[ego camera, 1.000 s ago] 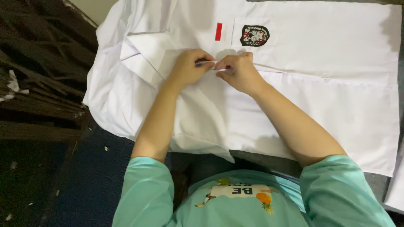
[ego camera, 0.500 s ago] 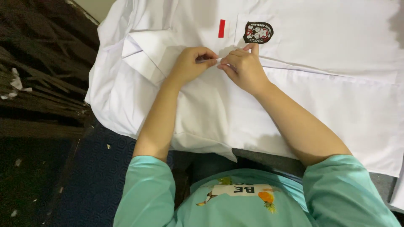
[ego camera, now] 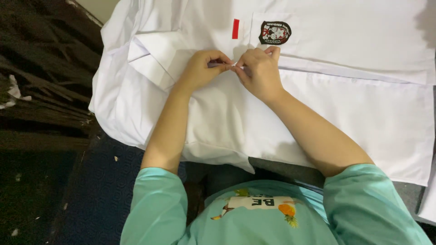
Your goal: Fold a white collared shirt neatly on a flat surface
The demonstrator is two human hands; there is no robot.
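Observation:
A white shirt (ego camera: 345, 104) lies spread flat in front of me, its collar (ego camera: 152, 56) to the left. On its chest are a small red patch (ego camera: 235, 28) and a dark round badge (ego camera: 274, 32) on a pocket. My left hand (ego camera: 202, 68) and my right hand (ego camera: 259, 70) meet at the shirt's front edge just below the patch. Both pinch the fabric between thumb and fingers, fingertips almost touching. What lies between the fingertips is too small to make out.
Dark wooden slats (ego camera: 41, 81) with scraps of white paper lie to the left. A dark blue patterned floor (ego camera: 100, 195) runs below the shirt. My turquoise shirt (ego camera: 272, 213) fills the bottom of the view.
The view has shifted slightly, so the shirt and hands sit a little higher and further right. Both hands stay pinched at the same spot on the shirt's front edge.

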